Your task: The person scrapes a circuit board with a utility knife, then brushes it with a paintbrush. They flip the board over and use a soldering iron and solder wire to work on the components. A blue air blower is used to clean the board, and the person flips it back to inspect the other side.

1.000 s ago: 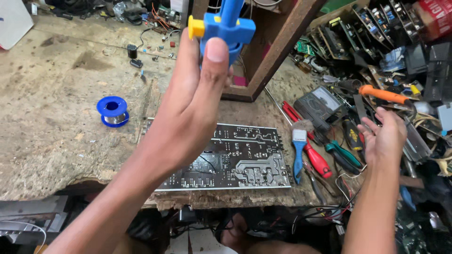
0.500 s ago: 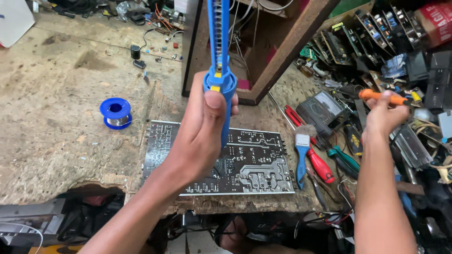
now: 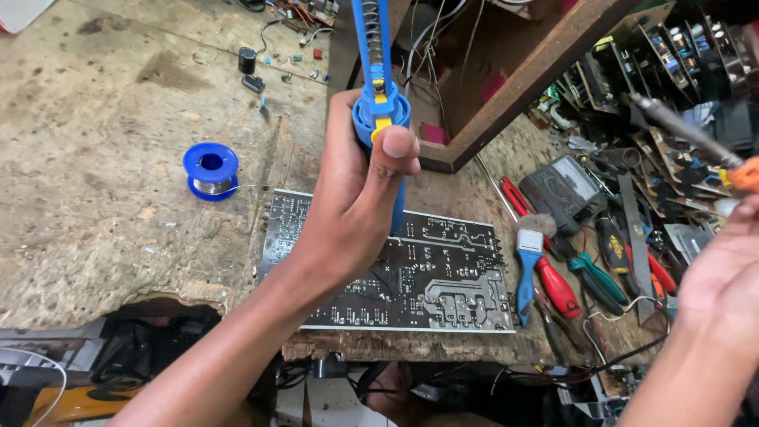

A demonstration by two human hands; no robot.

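Note:
My left hand point(image 3: 356, 198) grips a blue desoldering pump point(image 3: 378, 95) upright, thumb resting on its yellow button, above the dark circuit board point(image 3: 427, 292) that lies solder side up on the worn bench. At the right edge my right hand point(image 3: 723, 277) holds a soldering iron point(image 3: 688, 134) with an orange handle, its metal tip pointing up and left, away from the board. A blue spool of solder wire point(image 3: 210, 170) sits to the left of the board, its wire end reaching toward the board's corner.
A small blue-handled brush point(image 3: 528, 261), red and green screwdrivers point(image 3: 553, 277) and a multimeter point(image 3: 565, 186) lie right of the board. A wooden frame point(image 3: 506, 87) stands behind it. Small components and wires litter the far bench. The bench edge is broken at the front left.
My right hand lifted the soldering iron from the tool pile and swung it up at the right. My left hand stayed over the board, keeping the pump upright.

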